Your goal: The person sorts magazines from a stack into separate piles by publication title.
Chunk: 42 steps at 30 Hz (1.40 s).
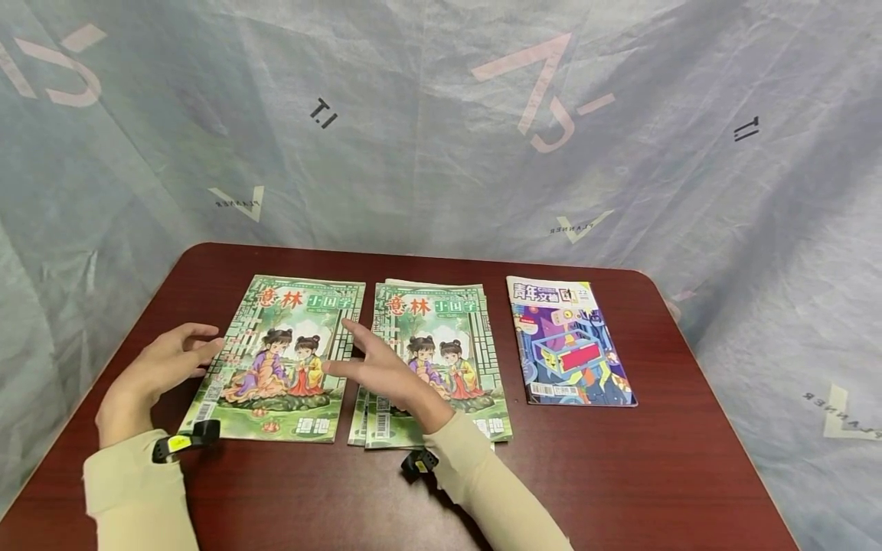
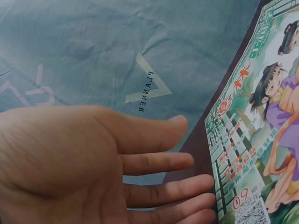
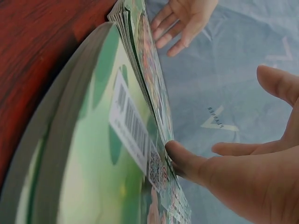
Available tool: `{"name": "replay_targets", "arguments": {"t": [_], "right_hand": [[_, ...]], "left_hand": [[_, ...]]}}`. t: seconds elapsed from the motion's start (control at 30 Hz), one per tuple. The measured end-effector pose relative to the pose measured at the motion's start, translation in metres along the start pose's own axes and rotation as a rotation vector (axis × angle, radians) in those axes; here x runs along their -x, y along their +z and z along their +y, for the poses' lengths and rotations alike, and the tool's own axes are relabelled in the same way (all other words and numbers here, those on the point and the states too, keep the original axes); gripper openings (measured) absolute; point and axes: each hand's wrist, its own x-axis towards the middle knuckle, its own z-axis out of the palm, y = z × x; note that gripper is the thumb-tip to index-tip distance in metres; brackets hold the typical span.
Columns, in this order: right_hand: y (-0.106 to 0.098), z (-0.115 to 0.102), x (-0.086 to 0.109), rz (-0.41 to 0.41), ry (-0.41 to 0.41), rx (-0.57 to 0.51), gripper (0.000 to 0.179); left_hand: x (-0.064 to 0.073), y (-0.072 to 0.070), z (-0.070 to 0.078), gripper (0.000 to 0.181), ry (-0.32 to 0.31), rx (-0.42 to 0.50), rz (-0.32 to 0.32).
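Observation:
A green magazine (image 1: 289, 360) with two cartoon children on its cover lies on the left part of the table. My left hand (image 1: 161, 367) is beside its left edge, fingers extended; in the left wrist view that hand (image 2: 154, 172) holds nothing, its fingertips close to the cover's edge. To the right lies a slightly fanned pile of magazines with the same cover (image 1: 441, 329). My right hand (image 1: 393, 375) reaches across this pile toward the left magazine's right edge, thumb and fingers spread. The right wrist view shows this hand (image 3: 243, 172) gripping nothing.
A purple and blue magazine (image 1: 575, 344) lies apart on the right side of the dark red table (image 1: 620, 482). A grey printed cloth (image 1: 413, 153) hangs behind the table and along its sides.

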Motion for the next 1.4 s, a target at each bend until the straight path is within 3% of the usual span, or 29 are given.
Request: {"name": "replay_targets", "arguments": {"t": [0.23, 0.43, 0.6, 0.87, 1.4], "right_hand": [[-0.004, -0.001, 0.001, 0.013, -0.033, -0.009, 0.092], [-0.014, -0.005, 0.007, 0.043, -0.068, -0.010, 0.088], [-0.025, -0.008, 0.014, 0.087, -0.091, -0.013, 0.085], [-0.051, -0.010, 0.027, 0.124, -0.148, -0.018, 0.077], [-0.098, -0.006, 0.051, 0.237, -0.128, 0.012, 0.067]], "left_hand": [[-0.001, 0.001, 0.006, 0.060, 0.056, -0.023, 0.103], [-0.004, 0.008, 0.019, 0.055, 0.147, -0.033, 0.188], [-0.006, 0.015, 0.032, 0.053, 0.225, -0.014, 0.223], [-0.013, 0.032, 0.055, 0.050, 0.282, -0.010, 0.218], [-0.026, 0.076, 0.097, 0.043, 0.375, 0.066, 0.087]]}}
